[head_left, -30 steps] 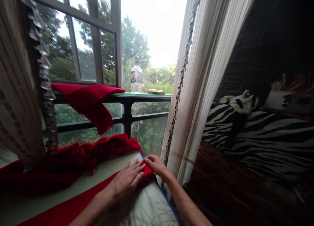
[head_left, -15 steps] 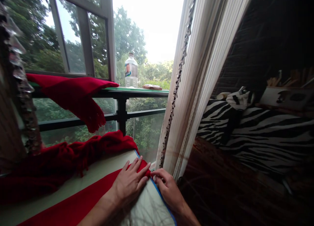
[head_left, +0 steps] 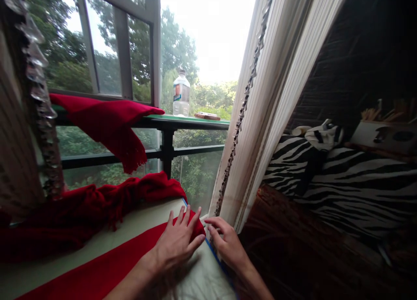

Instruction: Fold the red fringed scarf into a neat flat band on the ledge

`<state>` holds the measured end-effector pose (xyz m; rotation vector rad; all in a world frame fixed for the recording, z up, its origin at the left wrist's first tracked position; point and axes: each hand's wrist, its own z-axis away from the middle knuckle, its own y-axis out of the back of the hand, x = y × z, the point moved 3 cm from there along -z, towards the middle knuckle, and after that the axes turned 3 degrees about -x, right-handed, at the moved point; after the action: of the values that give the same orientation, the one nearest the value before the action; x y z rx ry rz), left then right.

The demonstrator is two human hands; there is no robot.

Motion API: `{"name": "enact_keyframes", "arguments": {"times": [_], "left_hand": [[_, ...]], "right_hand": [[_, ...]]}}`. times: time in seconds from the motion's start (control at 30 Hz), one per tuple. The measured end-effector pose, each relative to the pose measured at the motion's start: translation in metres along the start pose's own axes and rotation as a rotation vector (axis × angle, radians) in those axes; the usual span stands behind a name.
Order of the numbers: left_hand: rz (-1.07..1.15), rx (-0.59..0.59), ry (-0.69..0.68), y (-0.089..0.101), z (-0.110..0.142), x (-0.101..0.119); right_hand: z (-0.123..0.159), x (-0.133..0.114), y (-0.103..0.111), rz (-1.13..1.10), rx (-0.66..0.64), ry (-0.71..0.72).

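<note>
My left hand lies with spread fingers on a long strip of red scarf, near the end of a pale table with blue edging. The scarf runs from the lower left up to this edge and hangs over it. Just off the edge, beside the scarf's end, is my right hand. Its index finger is stretched out and its thumb is a little apart, with nothing visible between them; the other fingers are partly hidden. Along the far side of the table a second red fringed cloth lies bunched up.
Another red fringed cloth hangs over the dark railing. A plastic bottle and a flat brown item sit on the ledge. A striped curtain hangs right of my hands, with zebra-patterned fabric beyond.
My right hand has come slightly away from the scarf's end at the edge. My left hand stays on the scarf, its fingers raised a little more. The view has shifted slightly.
</note>
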<state>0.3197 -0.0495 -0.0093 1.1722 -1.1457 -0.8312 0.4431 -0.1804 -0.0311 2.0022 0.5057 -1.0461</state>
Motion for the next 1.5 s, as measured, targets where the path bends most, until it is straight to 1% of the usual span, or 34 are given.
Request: {"name": "enact_keyframes", "arguments": {"times": [0.07, 0.13, 0.2, 0.27, 0.37, 0.43, 0.5, 0.57, 0.63, 0.73, 0.8, 0.9, 0.97, 1.07, 1.13, 1.2, 1.27, 1.4, 1.5], "left_hand": [[0.049, -0.005, 0.004, 0.010, 0.003, -0.007], [0.041, 0.014, 0.015, 0.023, 0.012, -0.018], [-0.007, 0.067, 0.031, 0.033, 0.024, -0.032], [-0.044, 0.110, 0.038, 0.035, 0.038, -0.044], [-0.051, 0.112, 0.023, 0.024, 0.053, -0.053], [-0.034, 0.095, 0.027, 0.012, 0.059, -0.055], [-0.017, 0.087, 0.043, 0.002, 0.062, -0.055], [-0.003, 0.081, 0.052, -0.004, 0.064, -0.053], [0.016, 0.078, 0.055, -0.005, 0.063, -0.049], [0.094, 0.057, 0.069, 0.002, 0.063, -0.047], [0.209, 0.036, 0.059, 0.012, 0.065, -0.053], [0.331, 0.049, 0.066, 0.030, 0.082, -0.076], [0.317, 0.087, 0.110, 0.041, 0.102, -0.098], [0.260, 0.137, 0.199, 0.049, 0.140, -0.125], [0.218, 0.176, 0.251, 0.050, 0.161, -0.135], [0.185, 0.216, 0.291, 0.049, 0.176, -0.138], [0.167, 0.249, 0.318, 0.048, 0.183, -0.137], [0.182, 0.296, 0.347, 0.044, 0.183, -0.133], [0.236, 0.293, 0.328, 0.043, 0.178, -0.134]], "right_hand": [[-0.014, -0.010, 0.003, 0.049, 0.001, 0.036], [-0.029, -0.024, 0.003, 0.105, -0.025, 0.081], [-0.045, -0.039, -0.003, 0.165, -0.086, 0.132], [-0.058, -0.052, -0.017, 0.224, -0.181, 0.186], [-0.068, -0.059, -0.046, 0.298, -0.367, 0.272], [-0.067, -0.054, -0.064, 0.336, -0.468, 0.304], [-0.065, -0.044, -0.075, 0.373, -0.516, 0.303], [-0.063, -0.035, -0.079, 0.408, -0.525, 0.290], [-0.062, -0.029, -0.079, 0.437, -0.526, 0.275], [-0.062, -0.027, -0.080, 0.476, -0.539, 0.258], [-0.061, -0.028, -0.080, 0.504, -0.557, 0.252], [-0.060, -0.032, -0.080, 0.542, -0.590, 0.248], [-0.061, -0.036, -0.079, 0.562, -0.609, 0.245], [-0.067, -0.047, -0.077, 0.580, -0.616, 0.236], [-0.073, -0.056, -0.080, 0.580, -0.597, 0.237], [-0.077, -0.064, -0.086, 0.569, -0.570, 0.244], [-0.079, -0.067, -0.096, 0.556, -0.545, 0.241], [-0.073, -0.054, -0.114, 0.552, -0.516, 0.203], [-0.070, -0.043, -0.120, 0.555, -0.498, 0.200]]}}
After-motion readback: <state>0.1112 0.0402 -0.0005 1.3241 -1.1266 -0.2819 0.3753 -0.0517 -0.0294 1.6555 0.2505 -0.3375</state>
